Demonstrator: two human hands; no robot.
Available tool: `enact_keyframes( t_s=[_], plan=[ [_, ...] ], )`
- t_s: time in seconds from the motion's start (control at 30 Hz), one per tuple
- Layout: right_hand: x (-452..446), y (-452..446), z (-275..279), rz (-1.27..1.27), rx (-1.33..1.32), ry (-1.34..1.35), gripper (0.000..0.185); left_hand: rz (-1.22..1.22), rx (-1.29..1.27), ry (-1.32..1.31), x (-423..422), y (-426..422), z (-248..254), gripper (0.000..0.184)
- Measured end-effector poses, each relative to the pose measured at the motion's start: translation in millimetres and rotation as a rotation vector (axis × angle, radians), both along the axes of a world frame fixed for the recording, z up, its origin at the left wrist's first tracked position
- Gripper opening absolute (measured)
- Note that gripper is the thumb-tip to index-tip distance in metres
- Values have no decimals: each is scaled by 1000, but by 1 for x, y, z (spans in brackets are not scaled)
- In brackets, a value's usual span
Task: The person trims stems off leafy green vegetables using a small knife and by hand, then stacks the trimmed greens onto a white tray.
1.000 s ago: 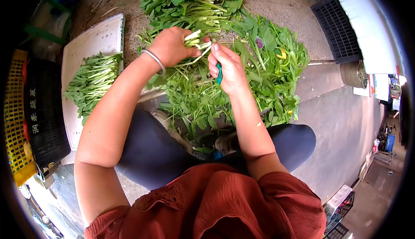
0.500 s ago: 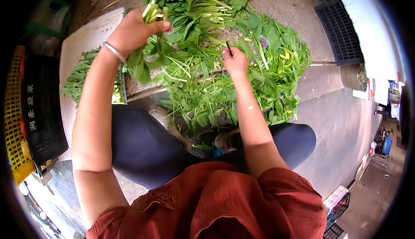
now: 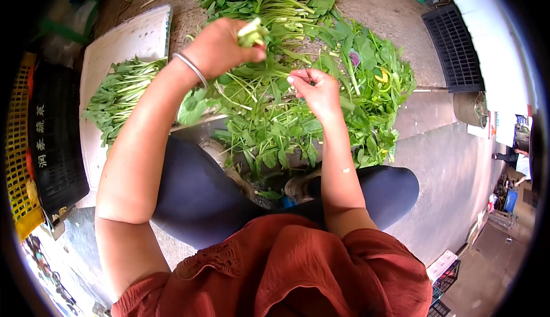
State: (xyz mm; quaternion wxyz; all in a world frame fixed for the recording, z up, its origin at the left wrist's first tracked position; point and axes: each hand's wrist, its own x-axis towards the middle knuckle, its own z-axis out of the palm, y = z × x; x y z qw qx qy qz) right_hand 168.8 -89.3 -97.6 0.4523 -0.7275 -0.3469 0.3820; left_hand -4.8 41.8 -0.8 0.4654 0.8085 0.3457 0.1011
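My left hand (image 3: 220, 48), with a bracelet at the wrist, is closed around a bunch of leafy greens (image 3: 252, 32). Pale cut stem ends stick out above the fist, and a broad leaf hangs below it. Just to the right, my right hand (image 3: 315, 91) pinches a thin green stem between thumb and fingertips. A small dark bit shows by its curled fingers, too little to name. Under both hands spreads a loose pile of greens (image 3: 275, 128). Beyond them lies a neater stack of greens (image 3: 292, 10) with its stems side by side.
At left, a white foam tray (image 3: 123, 33) holds more greens. Beside it stand a black crate (image 3: 57, 139) and a yellow crate (image 3: 20, 156). A black plastic crate (image 3: 452, 48) leans at the right near a round pot (image 3: 470, 108). My knees flank the pile's near edge.
My left hand has moved right and slightly down with the bunch, closer to my right hand. My right hand now pinches a stem; the thin dark tool seen upright in it earlier no longer shows clearly.
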Motion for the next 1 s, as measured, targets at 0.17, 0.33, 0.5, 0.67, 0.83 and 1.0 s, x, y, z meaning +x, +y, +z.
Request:
enact_keyframes(
  t_s=[0.17,0.33,0.5,0.67,0.83,1.0],
  plan=[
    [-10,-6,43,83,255,437,23,-162,0,5,16,-17,-1,26],
    [-13,-8,40,112,428,772,44,-104,-96,-11,17,-13,-13,21],
    [-21,-11,33,161,452,784,46,-42,-127,25,15,-12,-13,17],
    [-20,-10,27,206,399,930,38,-41,-191,8,9,-12,-9,18],
    [-9,-4,-8,105,112,555,39,-3,-253,113,-3,-1,-9,19],
    [55,40,-83,-116,-148,-277,36,50,-242,58,-15,9,-4,19]
  ],
)
